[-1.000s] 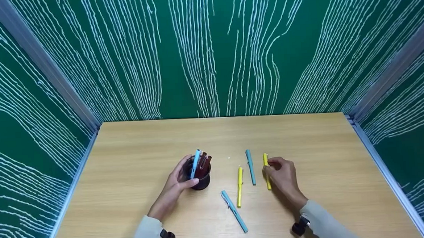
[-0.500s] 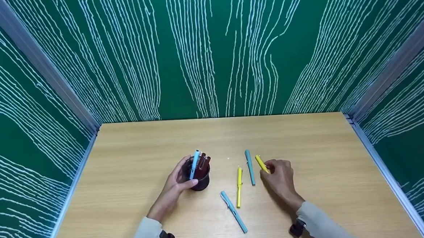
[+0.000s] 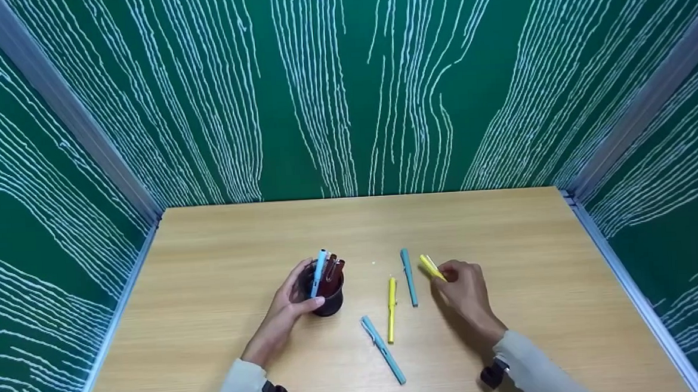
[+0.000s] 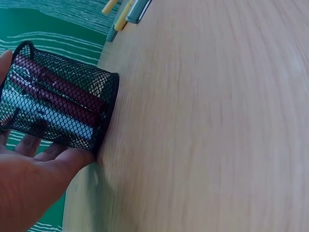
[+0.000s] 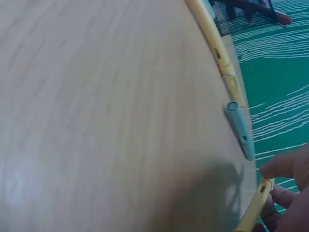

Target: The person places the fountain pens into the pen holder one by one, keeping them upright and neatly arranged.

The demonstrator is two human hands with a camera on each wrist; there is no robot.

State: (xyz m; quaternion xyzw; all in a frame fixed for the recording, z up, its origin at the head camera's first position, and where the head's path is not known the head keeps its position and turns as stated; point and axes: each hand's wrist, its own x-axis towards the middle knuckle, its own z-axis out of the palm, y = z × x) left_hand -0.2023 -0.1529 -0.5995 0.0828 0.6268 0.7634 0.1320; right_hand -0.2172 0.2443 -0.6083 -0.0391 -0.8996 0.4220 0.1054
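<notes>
Our right hand (image 3: 466, 291) pinches a yellow pen (image 3: 430, 267), tip raised; left fingers (image 3: 307, 304) wrap the mesh cup (image 3: 328, 292); only the left wrist view shows its weave.

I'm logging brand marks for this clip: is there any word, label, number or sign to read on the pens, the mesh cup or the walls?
None can be read.
Yellow pen held by the right hand: no print shows.
Mesh pen cup gripped by the left hand: bare mesh, no label.
Pens lying on the table: too small to tell.
Green walls: only white wavy lines.
</notes>
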